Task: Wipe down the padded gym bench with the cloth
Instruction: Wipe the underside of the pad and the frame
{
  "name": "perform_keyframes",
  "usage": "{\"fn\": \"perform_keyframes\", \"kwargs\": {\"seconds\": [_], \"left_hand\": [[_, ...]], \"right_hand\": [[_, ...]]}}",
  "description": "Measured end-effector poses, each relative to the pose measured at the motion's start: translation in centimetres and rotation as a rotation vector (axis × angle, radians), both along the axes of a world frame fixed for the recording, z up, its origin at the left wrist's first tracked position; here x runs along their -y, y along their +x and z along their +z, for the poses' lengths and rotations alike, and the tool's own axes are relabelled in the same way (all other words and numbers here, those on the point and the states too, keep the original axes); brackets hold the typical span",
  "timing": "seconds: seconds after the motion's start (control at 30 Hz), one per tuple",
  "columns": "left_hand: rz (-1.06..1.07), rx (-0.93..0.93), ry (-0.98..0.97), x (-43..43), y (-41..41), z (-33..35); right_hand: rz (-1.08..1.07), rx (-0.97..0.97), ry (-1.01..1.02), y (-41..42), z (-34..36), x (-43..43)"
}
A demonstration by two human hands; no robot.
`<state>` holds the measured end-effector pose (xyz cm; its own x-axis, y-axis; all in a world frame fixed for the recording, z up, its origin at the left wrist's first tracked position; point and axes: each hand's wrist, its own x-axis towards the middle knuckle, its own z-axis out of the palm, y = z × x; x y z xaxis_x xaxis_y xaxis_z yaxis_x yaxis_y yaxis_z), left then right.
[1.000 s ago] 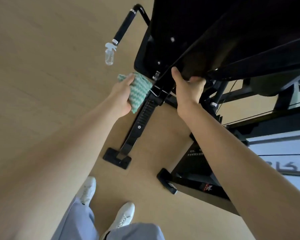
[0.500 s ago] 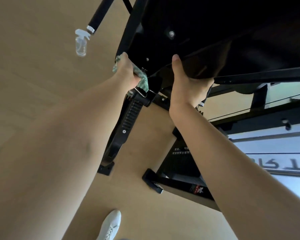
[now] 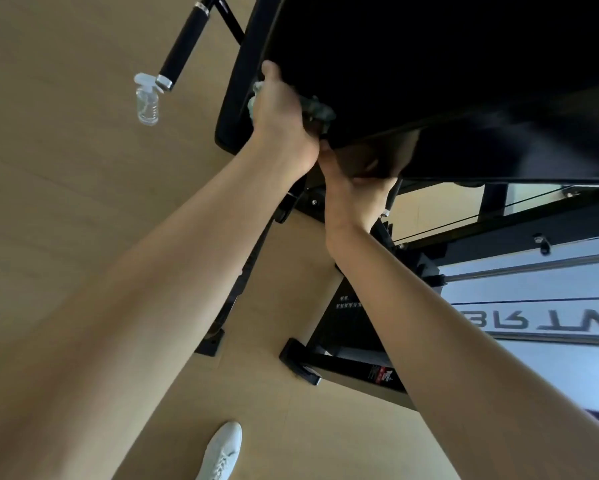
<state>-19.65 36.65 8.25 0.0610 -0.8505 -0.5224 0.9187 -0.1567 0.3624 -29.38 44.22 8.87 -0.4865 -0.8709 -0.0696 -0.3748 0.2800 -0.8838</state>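
The black padded gym bench (image 3: 429,64) fills the upper right of the head view, its pad tilted up toward me. My left hand (image 3: 284,116) is shut on the green patterned cloth (image 3: 320,110) and presses it against the pad's near edge; most of the cloth is hidden under the hand. My right hand (image 3: 355,188) grips the lower edge of the pad just below and to the right, its fingers curled out of sight behind the edge.
A small clear spray bottle (image 3: 148,100) stands on the wooden floor at the left, beside a black foam roller bar (image 3: 183,43). The bench's black frame legs (image 3: 301,365) rest on the floor below. My white shoe (image 3: 221,452) shows at the bottom. A light mat with lettering (image 3: 550,323) lies right.
My left hand with the cloth has slid up and onto the pad's edge, closer to my right hand. The view has shifted closer to the bench; the cloth is now mostly covered.
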Motion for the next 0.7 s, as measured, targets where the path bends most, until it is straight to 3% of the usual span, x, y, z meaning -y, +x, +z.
{"fn": "perform_keyframes", "kwargs": {"seconds": [0.3, 0.47, 0.57, 0.7], "left_hand": [[0.015, -0.112, 0.194, 0.7, 2.1, 2.6], [0.022, -0.190, 0.111, -3.4, 2.7, 7.0], [0.027, -0.347, 0.103, -6.0, 3.1, 10.9], [-0.020, -0.277, -0.085, -10.3, 4.1, 15.8]], "right_hand": [[0.288, 0.144, 0.202, -2.4, 2.4, -0.6], [0.329, 0.163, 0.316, -2.6, 4.9, -2.0], [0.275, 0.177, 0.300, -2.1, 7.0, -3.4], [0.209, 0.227, 0.239, -0.9, 9.8, -5.4]]}}
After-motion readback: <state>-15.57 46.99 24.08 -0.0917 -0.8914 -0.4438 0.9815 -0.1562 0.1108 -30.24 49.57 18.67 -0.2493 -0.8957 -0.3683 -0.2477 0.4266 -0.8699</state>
